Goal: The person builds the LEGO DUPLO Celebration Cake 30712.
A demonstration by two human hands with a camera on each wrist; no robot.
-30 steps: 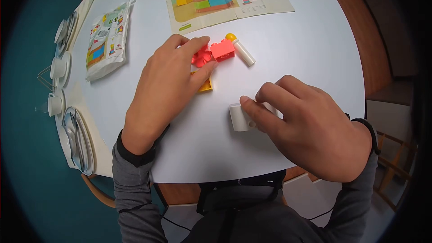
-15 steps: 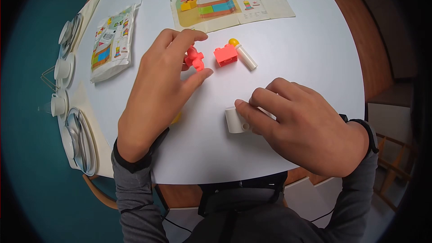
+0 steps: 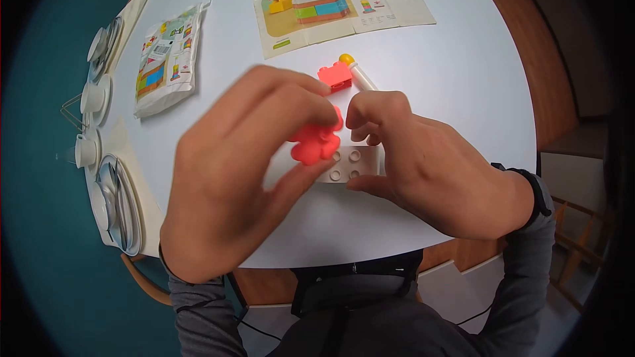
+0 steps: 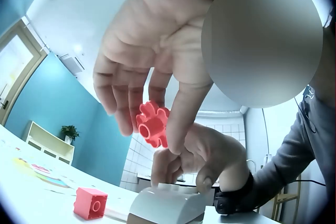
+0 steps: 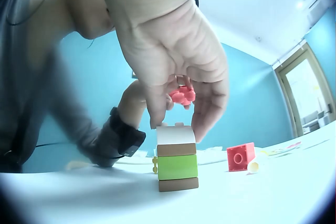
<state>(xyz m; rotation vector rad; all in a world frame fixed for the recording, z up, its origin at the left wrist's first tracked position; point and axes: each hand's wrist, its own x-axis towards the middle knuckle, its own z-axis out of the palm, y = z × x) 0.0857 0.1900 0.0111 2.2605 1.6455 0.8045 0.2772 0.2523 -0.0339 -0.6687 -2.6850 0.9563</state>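
Observation:
My left hand (image 3: 231,158) pinches a red flower piece (image 3: 316,144) between thumb and fingers, close over a white curved brick (image 3: 356,164) with studs on top. That brick tops a stack of brown and green bricks (image 5: 177,167), as the right wrist view shows. My right hand (image 3: 423,158) grips the white brick, its thumb and fingers on either side. In the left wrist view the flower's hollow round socket (image 4: 144,129) faces outward. A red brick (image 3: 335,76) lies beyond the hands, beside a white candle piece (image 3: 362,76) with a yellow tip.
An unfolded printed sheet (image 3: 397,13) lies at the back of the table. A printed plastic bag (image 3: 169,59) rests at the left. Cups (image 3: 92,99) and stacked plates (image 3: 119,205) stand along the left edge. A small yellow piece (image 5: 155,164) shows beside the stack.
My left hand has brought the flower up from beside the red brick, rightward and over the white brick. My right hand has shifted its grip, and the white brick's studs now show.

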